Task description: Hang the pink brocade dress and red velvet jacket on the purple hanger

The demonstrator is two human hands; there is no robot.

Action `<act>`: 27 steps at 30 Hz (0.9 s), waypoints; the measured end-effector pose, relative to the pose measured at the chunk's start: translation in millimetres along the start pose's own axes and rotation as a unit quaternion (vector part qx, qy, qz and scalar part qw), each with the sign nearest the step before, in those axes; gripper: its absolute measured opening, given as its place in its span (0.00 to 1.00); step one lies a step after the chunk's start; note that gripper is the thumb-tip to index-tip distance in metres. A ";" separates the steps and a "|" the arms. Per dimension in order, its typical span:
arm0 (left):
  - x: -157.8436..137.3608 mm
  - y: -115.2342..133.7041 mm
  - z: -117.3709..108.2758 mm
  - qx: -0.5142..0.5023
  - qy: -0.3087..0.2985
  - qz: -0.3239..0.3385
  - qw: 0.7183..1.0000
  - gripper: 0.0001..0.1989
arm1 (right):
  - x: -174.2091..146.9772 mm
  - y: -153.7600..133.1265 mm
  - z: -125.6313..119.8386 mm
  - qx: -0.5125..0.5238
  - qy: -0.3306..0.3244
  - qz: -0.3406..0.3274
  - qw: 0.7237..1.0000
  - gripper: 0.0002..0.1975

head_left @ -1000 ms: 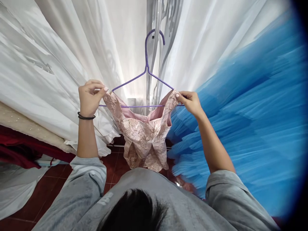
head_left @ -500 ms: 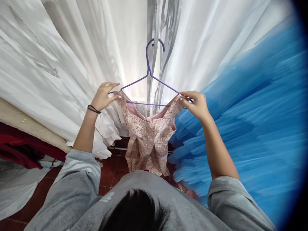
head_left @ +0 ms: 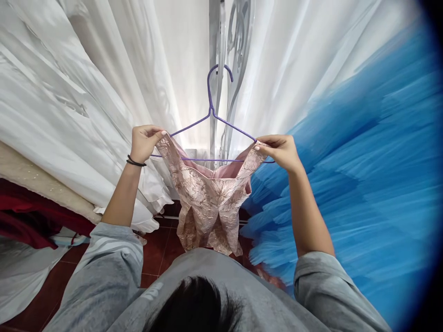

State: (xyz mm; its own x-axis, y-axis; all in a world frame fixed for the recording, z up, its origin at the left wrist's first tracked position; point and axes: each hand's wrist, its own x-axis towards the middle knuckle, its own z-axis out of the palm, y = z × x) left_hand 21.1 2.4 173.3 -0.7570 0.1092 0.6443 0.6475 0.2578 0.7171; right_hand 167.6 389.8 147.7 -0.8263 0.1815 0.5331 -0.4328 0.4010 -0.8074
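A small pink brocade dress (head_left: 207,198) hangs on a purple wire hanger (head_left: 212,115) in front of me. My left hand (head_left: 143,143) pinches the dress's left shoulder strap at the hanger's left end. My right hand (head_left: 280,151) pinches the right shoulder strap at the hanger's right end. The hanger's hook sits up against a silver metal frame (head_left: 235,50) between the gowns; whether it hangs from something I cannot tell.
White gowns (head_left: 69,101) hang to the left and behind. A big blue tulle skirt (head_left: 363,175) fills the right side. Dark red (head_left: 31,216) and beige fabric lies at the lower left. The floor is dark red tile (head_left: 159,249).
My left hand, open-fingered half a second ago, has closed again on the left strap. The hanger and dress have shifted slightly.
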 end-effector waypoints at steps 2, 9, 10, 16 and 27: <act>-1.1 0.1 2.6 0.012 0.023 0.001 1.000 0.12 | 0.0 2.2 3.1 0.007 0.026 -0.004 1.000 0.20; -11.8 10.8 0.2 0.025 0.021 0.018 0.999 0.12 | -0.7 5.2 28.3 0.033 0.198 -0.043 0.979 0.14; -13.2 12.6 0.7 0.026 0.041 0.027 0.998 0.12 | -0.4 4.4 31.4 0.042 0.220 -0.053 0.973 0.14; -18.1 13.5 8.1 0.077 -0.032 0.027 0.996 0.12 | 3.0 -1.1 25.9 -0.112 0.056 -0.021 0.992 0.19; -41.1 -6.7 -0.1 0.188 -0.079 0.120 0.972 0.17 | -143.8 68.5 122.2 -0.152 -0.139 0.025 0.978 0.06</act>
State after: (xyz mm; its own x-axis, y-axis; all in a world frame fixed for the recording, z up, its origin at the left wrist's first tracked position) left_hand 47.9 -3.9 141.9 -0.6111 0.3481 0.7109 0.7521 0.5353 0.3844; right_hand 212.7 281.5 -15.2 -0.9280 -0.0272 0.3715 -0.2975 0.6544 -0.6952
